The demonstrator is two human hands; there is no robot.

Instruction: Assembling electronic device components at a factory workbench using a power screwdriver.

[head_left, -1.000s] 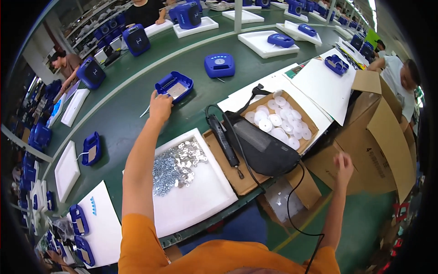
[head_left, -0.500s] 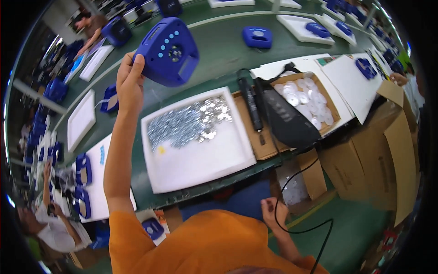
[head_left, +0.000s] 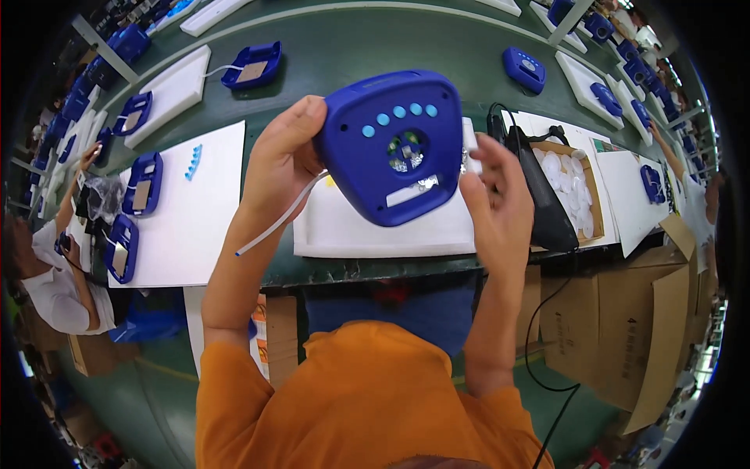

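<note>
My left hand (head_left: 283, 160) grips the left edge of a blue plastic housing (head_left: 361, 166), held up in front of me above the bench. Light-blue round buttons (head_left: 399, 112) run in an arc near its top, over a round opening and a slot. From below my left hand a thin white cable or tube (head_left: 283, 216) hangs out. My right hand (head_left: 504, 207) is at the housing's right edge, fingers apart and slightly blurred; whether it touches the edge I cannot tell. Behind the housing lies a white foam tray (head_left: 344, 238), its metal pieces mostly hidden.
A black mesh-sided object (head_left: 553, 205) and a cardboard tray (head_left: 595, 205) of translucent discs lie to the right. White boards, one (head_left: 203, 242) at left, bear blue housing halves (head_left: 144, 184). Cartons (head_left: 625, 320) stand lower right. Co-workers sit at both sides, one (head_left: 58, 273) at left.
My left hand has brought the blue housing from the far left in to the middle, nearer me. My right hand has risen from below the bench edge to the housing's right side.
</note>
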